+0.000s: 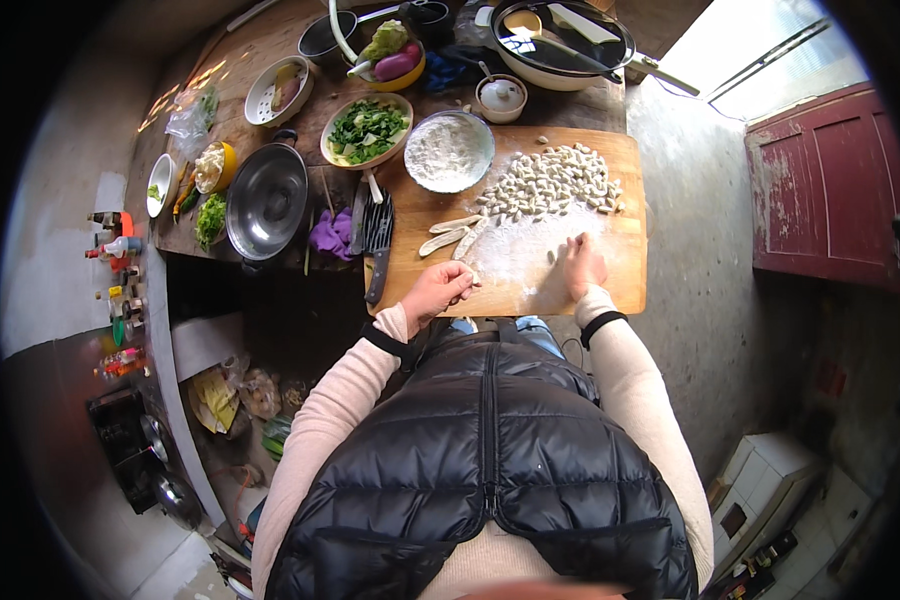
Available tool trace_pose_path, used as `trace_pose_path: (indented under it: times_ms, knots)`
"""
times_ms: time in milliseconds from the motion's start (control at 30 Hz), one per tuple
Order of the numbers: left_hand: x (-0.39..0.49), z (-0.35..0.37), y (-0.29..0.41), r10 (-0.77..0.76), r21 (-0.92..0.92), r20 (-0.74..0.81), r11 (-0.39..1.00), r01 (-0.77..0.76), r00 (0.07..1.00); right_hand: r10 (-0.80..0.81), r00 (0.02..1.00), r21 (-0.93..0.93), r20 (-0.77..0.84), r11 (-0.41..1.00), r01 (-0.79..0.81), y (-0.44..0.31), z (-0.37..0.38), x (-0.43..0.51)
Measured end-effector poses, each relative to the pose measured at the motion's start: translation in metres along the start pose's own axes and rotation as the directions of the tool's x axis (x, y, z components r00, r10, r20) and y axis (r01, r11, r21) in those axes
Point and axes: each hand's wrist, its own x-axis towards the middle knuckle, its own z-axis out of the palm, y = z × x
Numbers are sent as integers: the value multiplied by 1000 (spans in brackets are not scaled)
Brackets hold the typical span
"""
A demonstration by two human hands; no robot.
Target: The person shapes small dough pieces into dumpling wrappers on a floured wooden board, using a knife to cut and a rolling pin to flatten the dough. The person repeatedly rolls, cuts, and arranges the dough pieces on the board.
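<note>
My left hand [436, 292] is at the near edge of a wooden cutting board [412, 289], thumb and fingers pinched on a small lump of dough [475, 280]. Over the floured right part of the board is my right hand [586, 268], its fingers curled; whether anything is under them is hidden. One small dough piece [551, 256] lies just left of it. Strips of dough [444, 240] rest on the board beyond my left hand. Farther back spreads a heap of small dough pieces [551, 180]. A bowl of flour [448, 152] stands at the board's far left.
A cleaver with a dark handle [377, 277] lies along the board's left edge, beside a purple cloth [332, 234]. Leftward stand a metal basin [268, 201] and a bowl of chopped greens [366, 131]. A lidded jar [501, 97] and a large covered pan [562, 45] are behind.
</note>
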Motion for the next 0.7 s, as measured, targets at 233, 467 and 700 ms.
trace_pose_path:
  times_ms: [233,467,700]
  knots:
    - [-15,-17,-18,-25,-72,-73,997,20,997,-218,970,536,-110,809,243,-46,-2,-23]
    - [-38,-43,-31,5,-140,-139,990,-25,990,-485,874,556,-31,718,418,-178,2,17]
    - [-86,-81,-40,-24,-203,-274,979,-33,961,-571,820,148,-15,810,567,-240,57,51]
